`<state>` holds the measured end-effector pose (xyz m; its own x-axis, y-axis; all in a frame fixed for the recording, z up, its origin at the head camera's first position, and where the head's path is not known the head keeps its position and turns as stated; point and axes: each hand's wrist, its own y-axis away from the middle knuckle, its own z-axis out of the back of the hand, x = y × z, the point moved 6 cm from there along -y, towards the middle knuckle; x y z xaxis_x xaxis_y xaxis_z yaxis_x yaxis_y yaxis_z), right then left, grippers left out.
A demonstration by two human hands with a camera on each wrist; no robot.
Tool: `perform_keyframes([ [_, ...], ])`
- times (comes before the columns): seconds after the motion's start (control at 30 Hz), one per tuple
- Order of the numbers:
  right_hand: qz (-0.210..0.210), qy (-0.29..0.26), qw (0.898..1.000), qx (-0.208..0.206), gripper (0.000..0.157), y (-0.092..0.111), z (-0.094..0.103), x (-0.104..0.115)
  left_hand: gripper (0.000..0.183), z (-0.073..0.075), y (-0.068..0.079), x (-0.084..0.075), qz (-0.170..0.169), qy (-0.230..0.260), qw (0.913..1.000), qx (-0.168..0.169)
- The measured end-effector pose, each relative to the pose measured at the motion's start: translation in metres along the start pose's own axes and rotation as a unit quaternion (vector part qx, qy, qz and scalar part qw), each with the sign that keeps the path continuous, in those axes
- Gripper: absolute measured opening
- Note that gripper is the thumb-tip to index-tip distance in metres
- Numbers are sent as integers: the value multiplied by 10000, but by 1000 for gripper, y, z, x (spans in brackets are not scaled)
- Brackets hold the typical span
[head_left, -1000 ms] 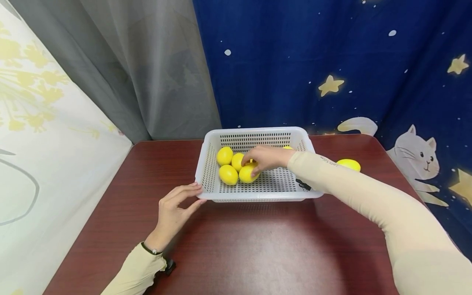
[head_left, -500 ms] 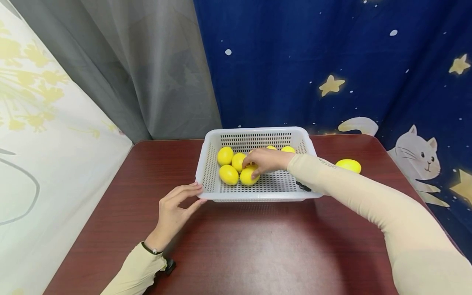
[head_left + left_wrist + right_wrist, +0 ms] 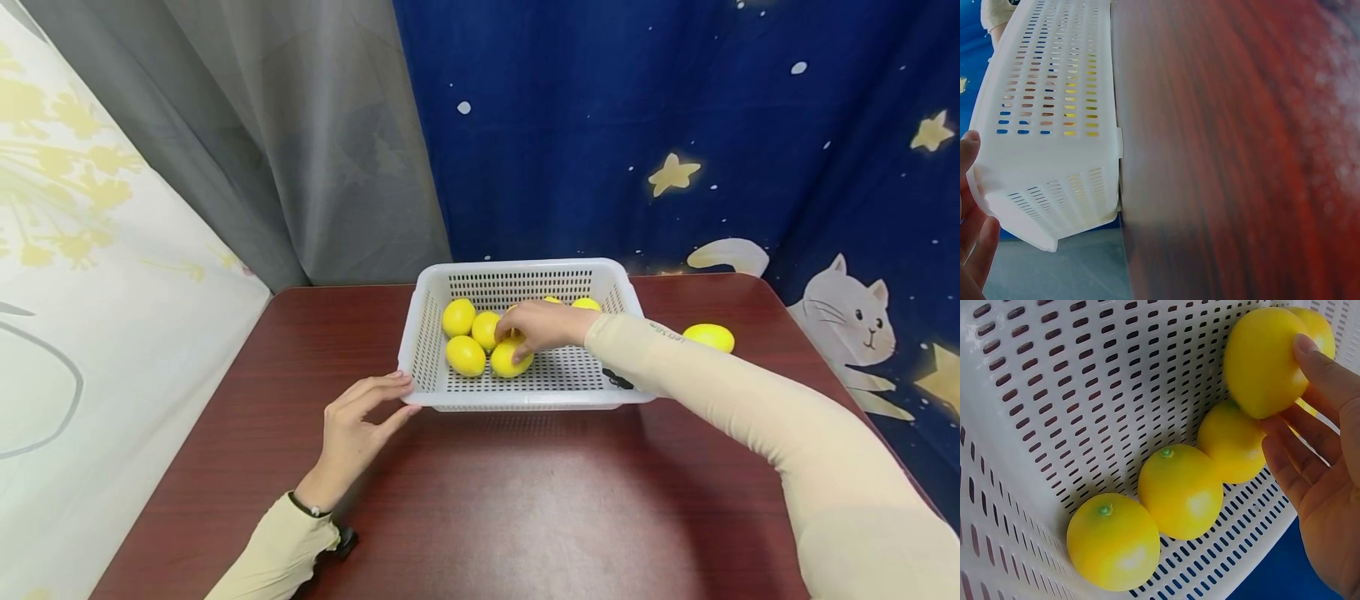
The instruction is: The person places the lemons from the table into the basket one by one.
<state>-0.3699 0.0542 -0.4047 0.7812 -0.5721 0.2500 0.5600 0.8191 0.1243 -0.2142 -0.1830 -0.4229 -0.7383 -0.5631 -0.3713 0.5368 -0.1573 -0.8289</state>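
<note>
A white perforated plastic basket (image 3: 529, 398) with several yellow lemons stands near the table's back edge. Inside it, my right hand (image 3: 546, 323) grips a lemon (image 3: 507, 360), thumb on one side and fingers on the other. The right wrist view has this lemon (image 3: 1260, 369) at the upper right, touching a neighbouring lemon (image 3: 1233, 440). Two more lemons lie close by on the left, one (image 3: 459, 317) behind the other (image 3: 465, 357). My left hand (image 3: 356, 429) holds the basket's front left corner between thumb and fingers; the rim (image 3: 979, 178) shows there in the left wrist view.
Another lemon (image 3: 708, 337) lies on the dark red table (image 3: 525, 500) right of the basket, partly behind my right sleeve. A grey curtain (image 3: 352, 150) and a blue star-patterned curtain (image 3: 555, 133) hang behind the table. A white patterned cloth (image 3: 97, 292) borders the left side.
The gripped lemon has shifted slightly right and toward the front. My right hand has dropped a little, so lemons at the back show more. My left hand stays in place.
</note>
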Motion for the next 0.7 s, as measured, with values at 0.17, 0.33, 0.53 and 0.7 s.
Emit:
perform_keyframes([
  [0.17, -147, -223, 9996, 51, 47, 3, 6, -1, 38, 0, 0, 0, 1, -20, 10000, 9],
  [0.33, -238, -326, 9992, -1, 48, 8, 16, 2, 43, 1, -1, 0, -22, -65, 10000, 21],
  [0.53, -164, -387, 9991, -110, 51, 22, 33, 7, 36, 1, 1, 1, -6, -79, 10000, 42],
  [0.7, -123, -514, 9982, -290, 48, 37, 54, 9, 33, 1, 1, 1, 5, -79, 10000, 53],
])
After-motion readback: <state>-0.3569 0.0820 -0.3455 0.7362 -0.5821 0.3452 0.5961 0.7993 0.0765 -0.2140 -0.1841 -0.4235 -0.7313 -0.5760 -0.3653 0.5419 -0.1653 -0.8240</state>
